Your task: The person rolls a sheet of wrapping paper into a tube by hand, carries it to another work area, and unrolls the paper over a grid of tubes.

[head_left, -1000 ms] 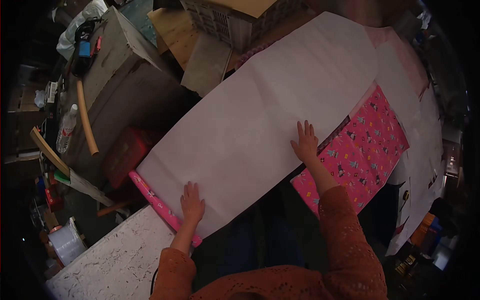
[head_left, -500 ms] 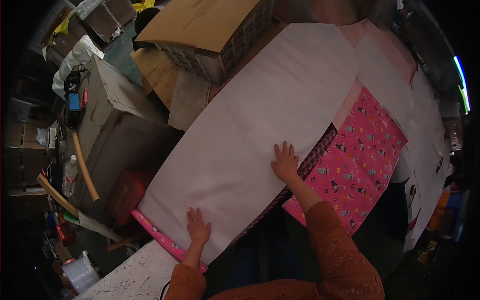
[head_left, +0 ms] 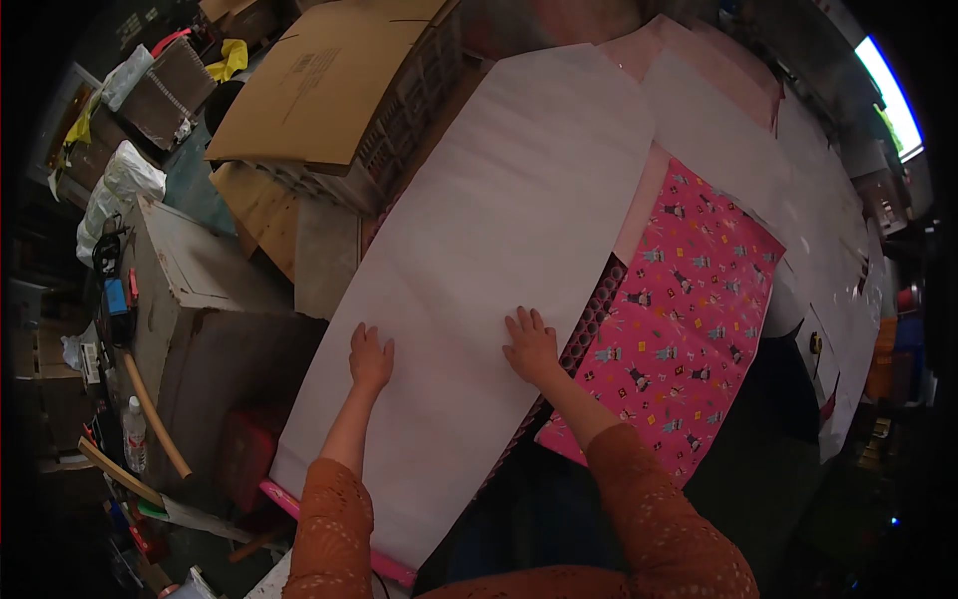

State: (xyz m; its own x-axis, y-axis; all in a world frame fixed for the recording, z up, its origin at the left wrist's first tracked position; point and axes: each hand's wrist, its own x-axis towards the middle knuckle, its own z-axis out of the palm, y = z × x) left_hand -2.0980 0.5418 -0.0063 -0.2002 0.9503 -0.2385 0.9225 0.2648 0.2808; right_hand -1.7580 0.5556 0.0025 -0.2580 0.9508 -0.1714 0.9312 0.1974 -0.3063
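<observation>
A long white sheet (head_left: 479, 200) stretches diagonally away from me over the work surface. My left hand (head_left: 370, 357) rests on it with fingers spread, towards its left edge. Palm down near the right edge lies my right hand (head_left: 531, 344), its fingers apart too. Neither hand grips anything. At the sheet's near end a strip of pink material (head_left: 394, 567) shows along the edge. To the right of my right hand lies a pink patterned sheet (head_left: 689, 319) with small figures on it. Between the two sheets, a dark, bumpy-textured edge (head_left: 599, 304) is visible.
A flat cardboard piece (head_left: 319, 85) lies on a grey crate at the upper left. Left of the sheet stands a scuffed box-like cabinet (head_left: 215, 265). A plastic bottle (head_left: 134, 434) and a curved tan strip (head_left: 155, 414) are further left. More white sheets (head_left: 738, 130) spread at the right.
My left hand has moved forward along the white sheet, away from its near end. My right hand still lies near the right edge. The camera view has shifted.
</observation>
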